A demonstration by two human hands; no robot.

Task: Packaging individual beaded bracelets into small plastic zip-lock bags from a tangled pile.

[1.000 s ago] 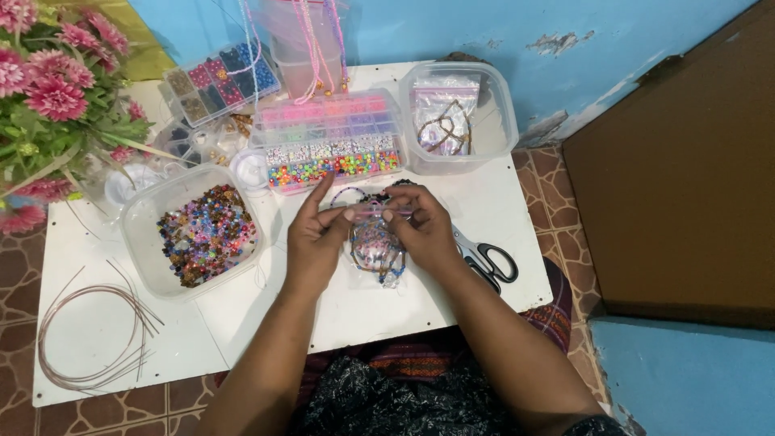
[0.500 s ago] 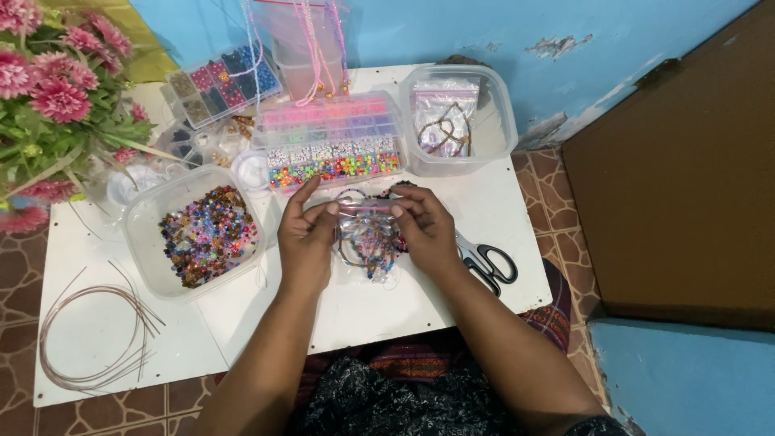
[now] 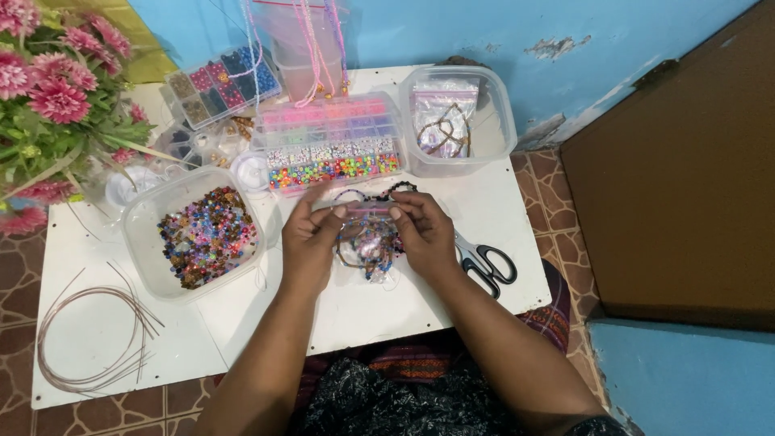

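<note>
Lap: dark knit fabric (image 3: 379,404) at 6 o'clock, nearest the cam.
Wire: thin brown coil (image 3: 93,339) at 8 o'clock on white table (image 3: 387,307), loose ends splayed.
L hand: left hand (image 3: 311,238) at centre, thumb + fingers pinched on the top-left edge of the bag (image 3: 370,238).
R hand: right hand (image 3: 424,234) pinched shut on the bag's top-right edge.
Bag: small clear plastic pouch w/ pink zip strip, soft + crinkly, beaded strands inside; held just above table, centre, between both hands.
Change: vs 0.5 s ago both hands sit a bit wider apart along the strip; bag top now stretched flat, about the same spot. Rest of table unchanged.
Scissors: black-handled pair (image 3: 484,262) at 3 o'clock, just beside R hand, flat on table.
Tub: clear squarish plastic tub (image 3: 141,222) at 9 o'clock, holding mixed glossy beads.
Organiser: clear compartment box (image 3: 331,145) at 12 o'clock, rows of pink, white + multicolour beads.
Tub 2: clear container (image 3: 500,121) at 1 o'clock, w/ small bags inside.
Box 2: smaller divided bead box (image 3: 222,85) at 11 o'clock, far.
Flowers: pink blooms w/ green leaves (image 3: 48,89) at 10 o'clock.
Wall: blue wall (image 3: 484,32), paint chipped, farthest.
</note>
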